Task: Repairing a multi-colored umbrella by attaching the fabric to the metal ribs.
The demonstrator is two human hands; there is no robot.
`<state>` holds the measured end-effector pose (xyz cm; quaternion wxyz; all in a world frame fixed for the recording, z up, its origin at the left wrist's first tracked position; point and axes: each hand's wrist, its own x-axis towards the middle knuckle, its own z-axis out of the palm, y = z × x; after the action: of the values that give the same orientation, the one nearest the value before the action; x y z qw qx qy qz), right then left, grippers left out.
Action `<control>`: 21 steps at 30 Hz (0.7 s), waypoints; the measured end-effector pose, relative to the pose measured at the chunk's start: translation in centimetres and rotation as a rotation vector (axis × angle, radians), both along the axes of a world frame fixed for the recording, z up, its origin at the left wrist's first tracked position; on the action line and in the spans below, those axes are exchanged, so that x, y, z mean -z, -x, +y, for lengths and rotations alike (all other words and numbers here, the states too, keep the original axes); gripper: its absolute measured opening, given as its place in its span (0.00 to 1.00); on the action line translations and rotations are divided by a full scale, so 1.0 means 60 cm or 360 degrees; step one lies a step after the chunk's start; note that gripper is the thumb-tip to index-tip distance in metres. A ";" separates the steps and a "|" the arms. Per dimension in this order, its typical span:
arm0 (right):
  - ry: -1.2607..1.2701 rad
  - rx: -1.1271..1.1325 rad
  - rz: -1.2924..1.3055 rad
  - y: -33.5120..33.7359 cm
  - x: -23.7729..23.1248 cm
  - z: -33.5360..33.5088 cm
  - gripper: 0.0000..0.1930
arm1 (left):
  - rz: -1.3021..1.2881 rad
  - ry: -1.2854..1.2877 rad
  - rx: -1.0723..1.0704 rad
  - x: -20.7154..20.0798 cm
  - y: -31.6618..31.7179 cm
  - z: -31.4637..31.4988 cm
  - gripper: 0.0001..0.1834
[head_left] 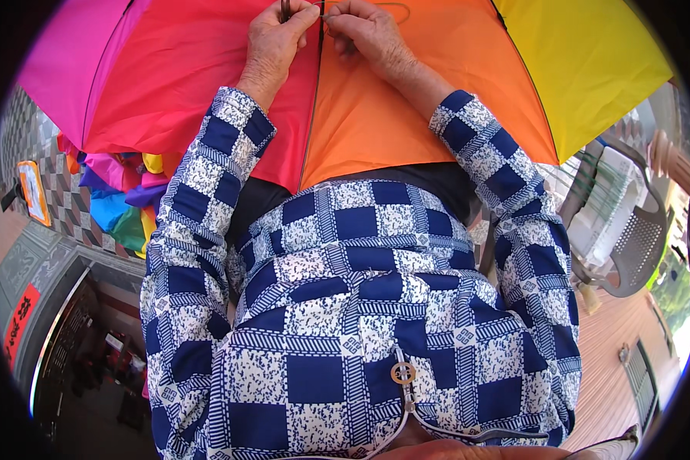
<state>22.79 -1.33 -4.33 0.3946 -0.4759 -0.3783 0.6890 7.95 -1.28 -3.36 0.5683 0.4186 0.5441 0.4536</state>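
An open umbrella canopy (406, 100) with pink, red, orange and yellow panels spreads across my lap, dark ribs running along its seams. At the top edge my left hand (274, 38) is closed around a small dark object (285, 10) whose kind I cannot make out. Its thumb and fingertip come together near the red-orange seam. Close beside it, my right hand (366, 32) pinches a thin dark thread (403, 6), which loops out to the right above the orange panel. The fingertips of both hands nearly meet over the rib.
Bunched multicoloured fabric (123, 188) lies at the left on the patterned tile floor (54, 126). An orange-edged board (33, 192) is farther left. On the right stands a grey plastic chair (629, 245) with a whitish bundle (607, 207) on it.
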 end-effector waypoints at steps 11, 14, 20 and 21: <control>0.0151 0.0035 0.0187 -0.003 -0.014 0.002 0.02 | -0.0002 0.0007 -0.0012 -0.005 -0.002 -0.001 0.04; 0.0151 0.0050 0.0209 -0.003 -0.020 0.000 0.03 | 0.0011 0.0016 -0.0021 0.003 0.001 0.001 0.04; 0.0132 0.0085 0.0153 -0.004 -0.024 0.004 0.04 | 0.0031 0.0001 -0.0063 0.008 0.004 0.001 0.05; 0.0129 0.0087 0.0152 -0.006 -0.023 0.005 0.04 | 0.0006 0.0023 -0.0102 0.008 0.004 0.000 0.05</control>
<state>23.16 -1.02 -2.98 0.4112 -0.4684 -0.3176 0.7146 7.69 -1.28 -3.86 0.5554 0.3976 0.5617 0.4668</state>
